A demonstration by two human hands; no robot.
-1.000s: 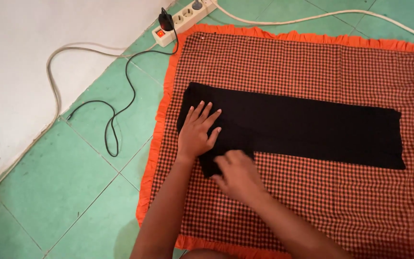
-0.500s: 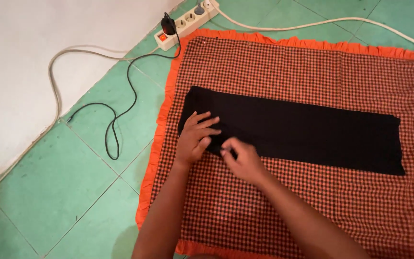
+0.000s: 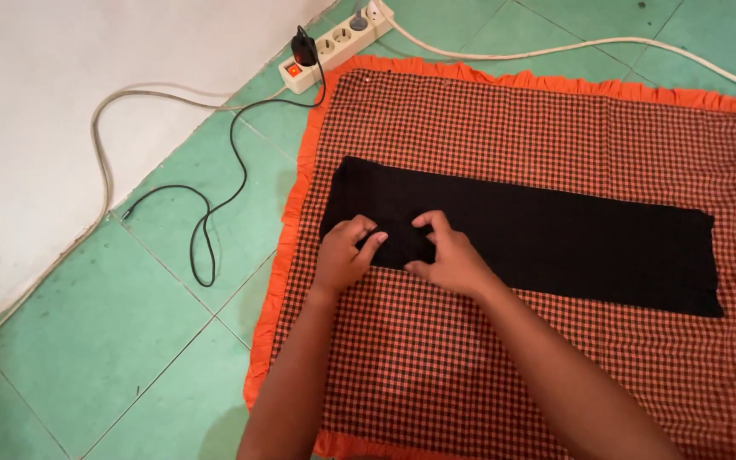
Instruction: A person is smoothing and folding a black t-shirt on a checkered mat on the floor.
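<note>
Pinching the black cloth (image 3: 538,238) near its nine-o'clock end, left hand (image 3: 347,255) and right hand (image 3: 449,260) rest on the checked mat (image 3: 513,375).

A long black cloth (image 3: 538,234) lies flat across a red-and-black checked mat (image 3: 504,358) with an orange frill, spread on a green tiled floor (image 3: 129,341). Both hands sit at the cloth's near edge, toward its nine o'clock end. The left hand (image 3: 344,253) has its fingers curled onto the fabric; the right hand (image 3: 446,255), just beside it at three o'clock, presses its fingertips down on the same edge, thumb tucked under. The two hands are almost touching. At eleven o'clock from the mat a white power strip (image 3: 334,47) rests against the wall, a black cable (image 3: 215,204) looping away from it over the tiles toward nine o'clock.
</note>
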